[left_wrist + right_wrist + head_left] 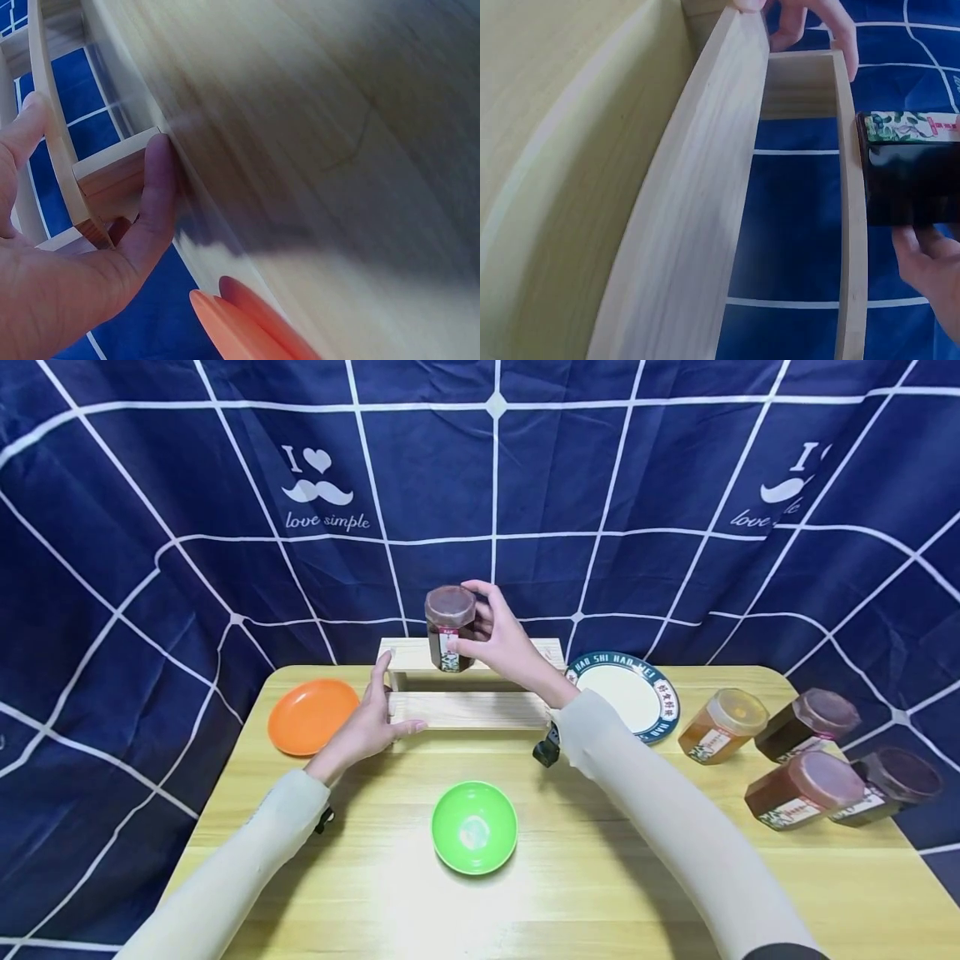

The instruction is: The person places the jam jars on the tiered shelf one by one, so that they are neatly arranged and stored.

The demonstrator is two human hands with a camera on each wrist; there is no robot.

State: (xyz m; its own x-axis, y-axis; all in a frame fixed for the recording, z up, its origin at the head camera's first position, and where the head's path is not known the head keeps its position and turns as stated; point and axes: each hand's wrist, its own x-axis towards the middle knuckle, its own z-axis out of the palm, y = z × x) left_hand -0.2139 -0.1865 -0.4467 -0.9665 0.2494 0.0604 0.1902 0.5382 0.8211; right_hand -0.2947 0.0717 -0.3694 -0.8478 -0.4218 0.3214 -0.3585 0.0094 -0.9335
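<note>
Left hand gripping the rack's end, right hand holding a dark jar upright at the upper step.
From the left: an orange plate [311, 717] lies on the wooden table [360, 860]; just beside it, the left hand [365, 725] grips the left end of the two-step wooden rack [468, 711], thumb at the front of the lower step. The dark jar [448, 628], lidded and labelled, is at the upper step, left of its middle; contact with the plank cannot be confirmed. The green bowl [474, 827] sits in front of the rack. The right hand [506, 639] holds the jar from its right side, thumb across the label. Further right: a teal-rimmed white plate [611, 693], partly behind the right forearm, then an amber jar [722, 727] and three darker jars [804, 789] grouped near the table's right edge.
</note>
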